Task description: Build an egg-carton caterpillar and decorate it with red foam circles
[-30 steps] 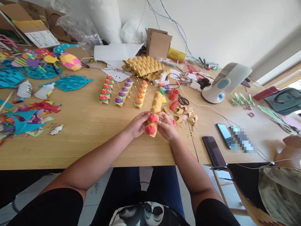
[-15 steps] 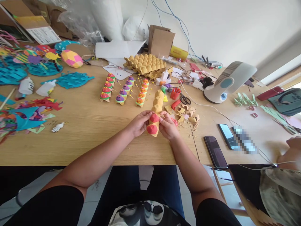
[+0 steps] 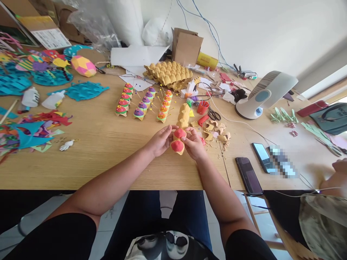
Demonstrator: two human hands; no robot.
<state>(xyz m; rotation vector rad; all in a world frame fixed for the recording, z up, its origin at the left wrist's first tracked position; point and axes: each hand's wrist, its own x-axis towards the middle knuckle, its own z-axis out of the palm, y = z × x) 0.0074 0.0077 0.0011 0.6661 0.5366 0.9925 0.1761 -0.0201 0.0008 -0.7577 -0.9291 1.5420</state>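
A strip of yellow egg-carton cups [image 3: 182,122] lies on the wooden table [image 3: 108,151] in front of me, running away from me. Its two nearest cups are capped with red clay [image 3: 177,145]. My left hand [image 3: 159,141] grips the strip's near end from the left, fingers curled on the second red cap. My right hand [image 3: 193,143] pinches the same end from the right. Three decorated carton strips [image 3: 142,103] with coloured caps and pins stand just beyond.
Carton scraps [image 3: 215,131], scissors [image 3: 214,115] and a red cup [image 3: 202,107] lie right of the strip. Two phones [image 3: 248,175] sit near the front edge. A fan [image 3: 264,94], an egg tray [image 3: 168,74], glue bottles [image 3: 51,100] and paper cut-outs [image 3: 32,130] surround. Another person's hand [image 3: 334,177] rests at right.
My hands and the strip's near end have shifted slightly away from me. The fingers have adjusted on the second red cap. Otherwise nothing has moved.
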